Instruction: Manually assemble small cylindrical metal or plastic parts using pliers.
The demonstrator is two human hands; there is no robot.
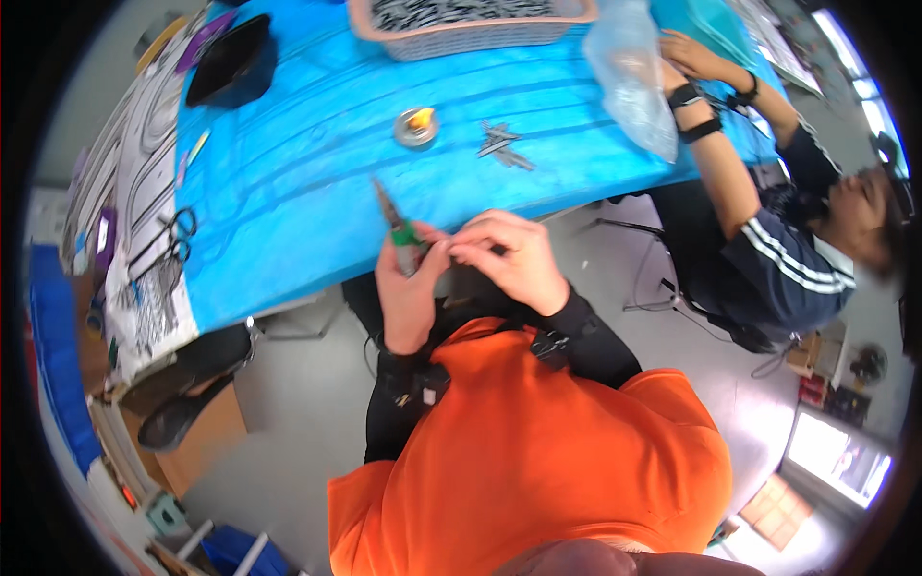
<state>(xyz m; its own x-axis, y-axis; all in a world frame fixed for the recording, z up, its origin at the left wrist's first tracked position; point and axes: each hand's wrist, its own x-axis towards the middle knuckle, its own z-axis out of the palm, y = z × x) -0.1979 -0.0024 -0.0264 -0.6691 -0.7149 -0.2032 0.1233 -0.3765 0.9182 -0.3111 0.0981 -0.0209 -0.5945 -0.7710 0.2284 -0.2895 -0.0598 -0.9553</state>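
My left hand [407, 288] is closed around a green-handled tool [400, 230] with a pointed metal blade that sticks out away from me. The kind of tool is hard to make out. Close beside it, my right hand [514, 254] pinches its thumb and fingers together near the left fingertips; whatever lies between them is too small to name. Both hands are held just off the table's near edge, above my lap. Beyond them on the blue table cover [317, 173], a small round metal dish [417, 129] holds a yellow flame. Right of it lies a loose pile of thin grey strips [503, 146].
A pink basket [480, 38] full of small dark-and-pale pieces stands at the far side. Far left is a black bin [233, 63]; nearer, black-handled scissors [179, 238]. At right, a co-worker [778, 250] reaches past a clear plastic bag [634, 86] by a teal basket [715, 29].
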